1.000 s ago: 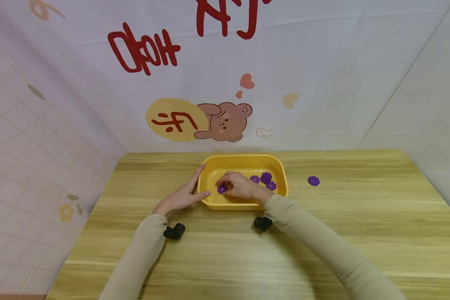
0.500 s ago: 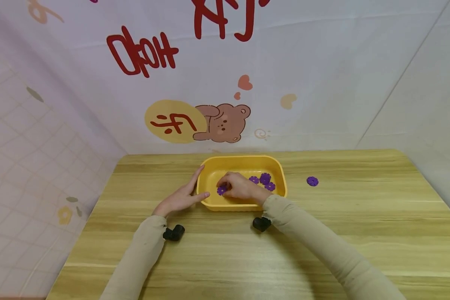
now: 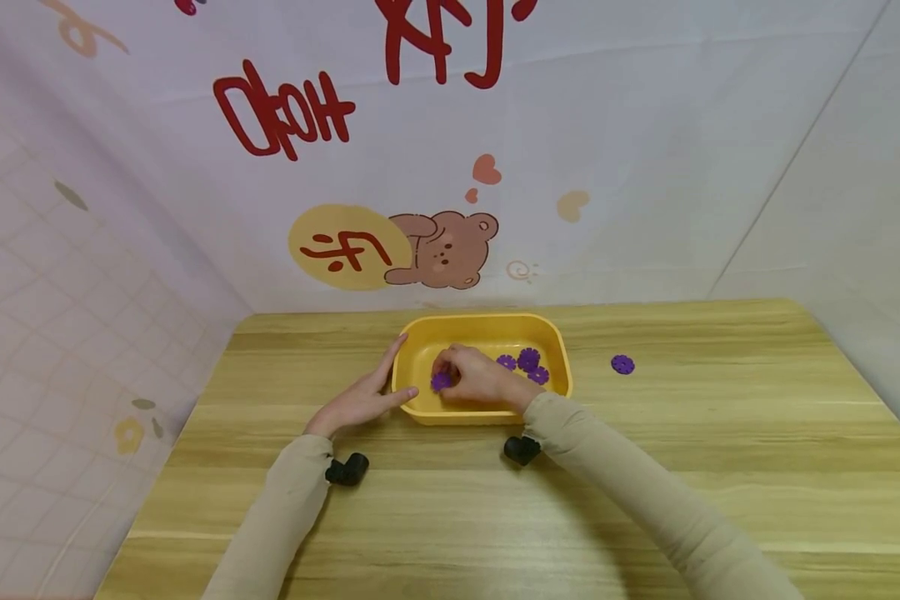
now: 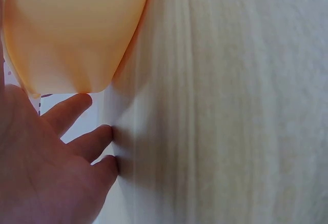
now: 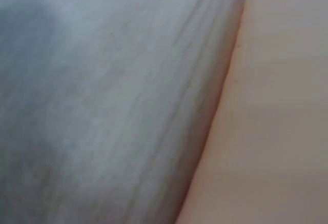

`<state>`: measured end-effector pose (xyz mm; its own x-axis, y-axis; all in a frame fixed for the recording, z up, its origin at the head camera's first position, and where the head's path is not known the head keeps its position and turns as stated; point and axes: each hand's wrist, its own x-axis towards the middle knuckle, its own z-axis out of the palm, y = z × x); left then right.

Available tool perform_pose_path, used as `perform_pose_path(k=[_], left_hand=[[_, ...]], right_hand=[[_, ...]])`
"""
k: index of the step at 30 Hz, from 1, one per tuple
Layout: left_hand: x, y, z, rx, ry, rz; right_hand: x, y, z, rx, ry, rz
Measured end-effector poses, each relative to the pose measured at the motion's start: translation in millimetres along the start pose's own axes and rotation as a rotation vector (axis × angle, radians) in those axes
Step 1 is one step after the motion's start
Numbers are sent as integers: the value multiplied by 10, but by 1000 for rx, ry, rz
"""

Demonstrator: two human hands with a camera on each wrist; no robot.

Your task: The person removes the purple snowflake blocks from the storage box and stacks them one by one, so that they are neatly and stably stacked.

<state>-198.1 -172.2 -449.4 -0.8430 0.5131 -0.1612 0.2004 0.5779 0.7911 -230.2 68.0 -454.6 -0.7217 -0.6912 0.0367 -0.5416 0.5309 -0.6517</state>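
Observation:
A yellow plastic basin (image 3: 487,417) stands on the table near the wall. Spread along its left end, my left hand (image 3: 356,404) touches it with thumb and fingers extended; in the left wrist view the left hand (image 4: 56,157) has a fingertip against the basin wall (image 4: 66,44). Inside the basin, my right hand (image 3: 480,375) pinches a purple snowflake disc (image 3: 440,382) with curled fingers. Several more purple snowflake discs (image 3: 528,359) lie together at the basin's right side, partly beside the right wrist. Only the basin's outer wall (image 5: 266,111) and the table show in the right wrist view.
One purple snowflake disc (image 3: 622,364) lies on the wooden table (image 3: 435,517) to the right of the basin. Behind the table hangs a white printed cloth (image 3: 607,108) with a bear and red characters.
The disc under my right fingers has tilted up from lying flat. Both hands stay nearly in place; the whole scene has shifted slightly down and left as the head camera moved.

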Motion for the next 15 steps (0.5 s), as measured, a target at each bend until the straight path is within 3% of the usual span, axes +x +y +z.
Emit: perform_pose_path(k=[7,10,15], left_hand=[[-7,20,5,-9,1,10],[-51,143,-23,-8,-11,2],[-35,112,-8,-13,-8,-12]], right_hand=[[-23,0,-28,66,36,-40],[-41,-27,-51,99,47,-17],[-58,-54,-69,116,61,11]])
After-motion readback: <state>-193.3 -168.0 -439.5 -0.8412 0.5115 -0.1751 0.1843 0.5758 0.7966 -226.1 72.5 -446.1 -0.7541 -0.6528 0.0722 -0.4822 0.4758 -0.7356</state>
